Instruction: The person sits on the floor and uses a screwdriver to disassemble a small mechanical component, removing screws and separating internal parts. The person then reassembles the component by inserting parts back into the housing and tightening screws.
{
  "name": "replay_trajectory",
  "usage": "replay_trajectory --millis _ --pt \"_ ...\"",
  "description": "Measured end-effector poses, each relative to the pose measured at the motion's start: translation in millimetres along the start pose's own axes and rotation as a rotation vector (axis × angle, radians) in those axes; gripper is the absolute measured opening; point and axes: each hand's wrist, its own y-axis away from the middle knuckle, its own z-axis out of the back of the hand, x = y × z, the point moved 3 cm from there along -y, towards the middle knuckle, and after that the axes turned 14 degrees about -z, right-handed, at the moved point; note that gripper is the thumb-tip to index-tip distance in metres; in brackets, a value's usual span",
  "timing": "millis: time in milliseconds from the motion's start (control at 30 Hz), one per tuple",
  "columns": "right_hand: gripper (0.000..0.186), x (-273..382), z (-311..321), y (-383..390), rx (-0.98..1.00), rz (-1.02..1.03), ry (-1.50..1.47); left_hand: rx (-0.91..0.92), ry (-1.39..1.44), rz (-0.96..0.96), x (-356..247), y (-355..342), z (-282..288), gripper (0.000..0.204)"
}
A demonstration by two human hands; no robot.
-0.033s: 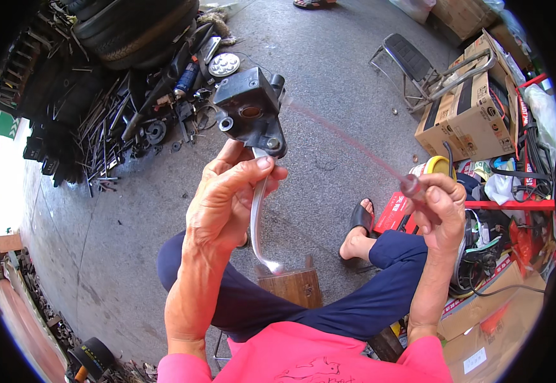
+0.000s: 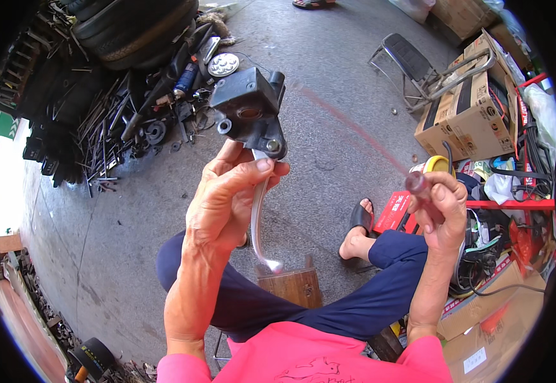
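My left hand [image 2: 230,182] is closed round the silver brake lever [image 2: 257,223], just below the black brake master cylinder [image 2: 246,102] that it is attached to. The cylinder is held up in front of me, its boxy reservoir on top and a round recess in its side. The lever's ball end hangs over a small wooden stool [image 2: 294,288]. On the right, my right hand [image 2: 444,207] grips a screwdriver [image 2: 417,184] by its dark red, see-through handle. Its long reddish shaft is smeared by motion and points up-left at the cylinder, with a small gap between them.
Tyres [image 2: 131,32] and a heap of metal parts [image 2: 109,121] lie at the far left. To the right are a folding chair [image 2: 408,57], a cardboard box [image 2: 463,108], a red box [image 2: 392,214] and a yellow-rimmed tub [image 2: 440,165]. My sandalled foot [image 2: 357,236] rests on the floor.
The screwdriver has shifted slightly right, and its tip is farther from the master cylinder. The cylinder has tipped a little to the left in my left hand.
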Motion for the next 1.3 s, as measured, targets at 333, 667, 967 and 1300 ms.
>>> replay_trajectory --millis 333,667,967,1300 --pt "0.034 -6 -3 -6 -0.052 -0.043 -0.071 0.525 0.469 0.131 2 8 -19 0.083" --pt "0.034 -6 -5 -3 -0.050 -0.050 -0.060 0.766 0.866 0.290 10 20 -37 0.110" --pt "0.036 -9 -8 -4 -0.026 -0.057 -0.027 0.613 0.983 0.427 6 21 -31 0.101" --pt "0.038 -8 -12 -5 0.019 -0.086 -0.030 0.653 1.143 0.399 6 17 -36 0.087"
